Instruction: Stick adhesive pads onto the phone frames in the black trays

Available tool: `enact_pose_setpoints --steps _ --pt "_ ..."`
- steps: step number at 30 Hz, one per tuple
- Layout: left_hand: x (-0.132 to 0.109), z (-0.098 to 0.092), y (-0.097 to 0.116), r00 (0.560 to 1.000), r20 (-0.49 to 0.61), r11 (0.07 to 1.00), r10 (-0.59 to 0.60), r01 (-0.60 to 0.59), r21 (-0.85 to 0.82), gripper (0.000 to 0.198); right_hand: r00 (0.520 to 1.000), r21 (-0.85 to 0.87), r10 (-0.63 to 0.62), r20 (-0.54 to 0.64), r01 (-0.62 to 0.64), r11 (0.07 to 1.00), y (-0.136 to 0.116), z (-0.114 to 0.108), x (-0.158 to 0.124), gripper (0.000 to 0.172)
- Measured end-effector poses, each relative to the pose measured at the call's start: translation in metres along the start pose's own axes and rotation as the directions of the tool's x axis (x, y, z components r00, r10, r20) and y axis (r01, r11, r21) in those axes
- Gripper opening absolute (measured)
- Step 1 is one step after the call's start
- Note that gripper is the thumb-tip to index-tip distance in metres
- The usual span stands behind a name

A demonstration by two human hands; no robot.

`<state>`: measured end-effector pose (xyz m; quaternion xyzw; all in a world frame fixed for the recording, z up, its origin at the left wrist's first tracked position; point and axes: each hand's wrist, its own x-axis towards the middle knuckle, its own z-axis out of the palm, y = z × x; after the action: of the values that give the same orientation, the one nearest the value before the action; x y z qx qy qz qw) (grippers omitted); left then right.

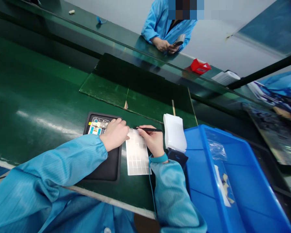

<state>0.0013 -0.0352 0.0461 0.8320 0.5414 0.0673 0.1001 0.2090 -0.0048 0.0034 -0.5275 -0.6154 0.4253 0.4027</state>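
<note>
My left hand [114, 134] lies over the lower edge of an open smartphone body [98, 126], whose circuit board and coloured parts show. Its fingertips reach the corner of a white sheet of die-cut labels [137, 152], and I cannot tell if they pinch anything. The phone rests on a black rubber-edged mat [109, 161]. My right hand [153, 140] grips a slim black pen-like tool [150, 129] above the top of the sheet. Beside that hand stands a stack of white paper sheets [174, 132].
A blue plastic bin [208, 161] holding clear bags lies to the right. Everything sits on a green conveyor belt [38, 81]. Across a glass-edged bench, a co-worker's hands [165, 45] hold a tape roll [179, 40]. A red box [200, 66] sits further right.
</note>
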Motion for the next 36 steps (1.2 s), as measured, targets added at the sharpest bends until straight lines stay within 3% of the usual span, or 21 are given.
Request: enact_pose_setpoints --steps 14,21,27,31,36 --pt "0.002 -0.003 -0.003 0.999 -0.036 0.998 0.018 -0.020 -0.059 0.030 0.995 0.094 -0.006 -0.097 0.015 0.995 -0.006 -0.008 -0.005 0.027" --pt "0.008 -0.005 -0.009 0.992 -0.126 0.915 0.023 -0.071 -0.396 0.027 0.999 0.098 -0.025 -0.044 0.029 0.995 -0.012 -0.009 -0.015 0.024" --pt "0.009 -0.008 -0.009 0.988 -0.155 0.845 -0.018 -0.068 -0.530 0.029 0.998 0.136 -0.034 -0.054 0.041 0.990 -0.015 -0.008 -0.017 0.024" --pt "0.009 -0.006 -0.010 0.991 -0.129 0.841 0.017 -0.084 -0.534 0.012 0.998 0.114 -0.027 -0.055 0.033 0.993 -0.017 -0.008 -0.018 0.025" --pt "0.009 -0.002 -0.013 0.989 -0.135 0.871 0.065 -0.122 -0.476 0.014 0.998 0.107 -0.045 -0.035 0.048 0.993 -0.019 -0.006 -0.018 0.024"
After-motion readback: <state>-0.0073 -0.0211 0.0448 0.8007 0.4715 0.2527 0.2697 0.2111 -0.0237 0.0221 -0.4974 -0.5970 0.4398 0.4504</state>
